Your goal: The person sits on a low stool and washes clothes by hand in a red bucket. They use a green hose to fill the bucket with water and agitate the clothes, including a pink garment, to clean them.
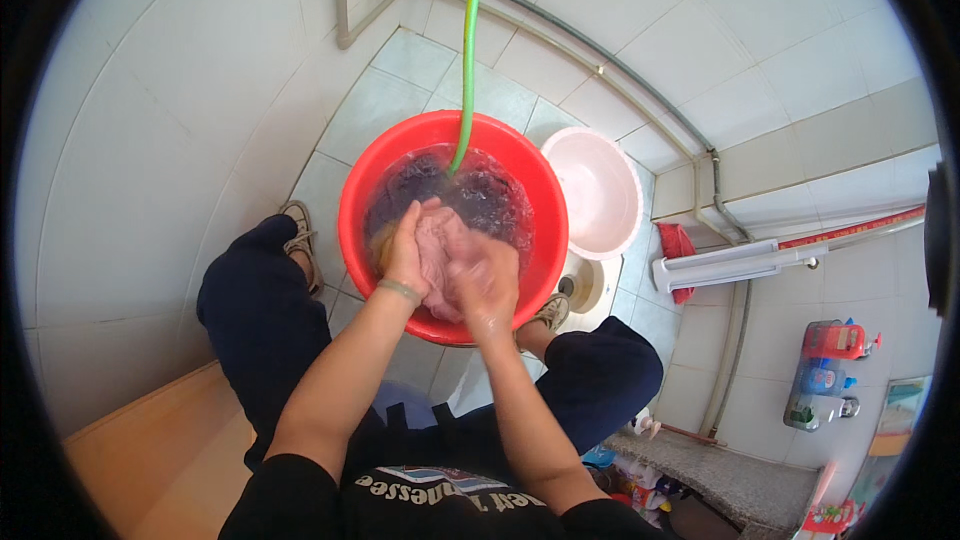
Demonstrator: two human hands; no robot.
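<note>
Between my feet stands a red plastic basin [551, 240] filled with water and dark cloth [420, 172] lying under the surface. Over its near side my left hand [405, 251] grips a wet pink cloth [437, 259] from the left. My right hand [484, 277], blurred, presses against the same cloth from the right, its fingers on the fabric. A green hose [469, 52] hangs down from above, its end at the churning water near the basin's far side. A yellowish patch of cloth shows beside my left hand.
A pale pink basin [592, 191] stands right of the red one, beside a squat toilet [589, 285]. Pipes [585, 60] run along the tiled wall. At right are a wall rack of bottles [825, 375], a red dustpan-like item [677, 247] and a stone counter [712, 472].
</note>
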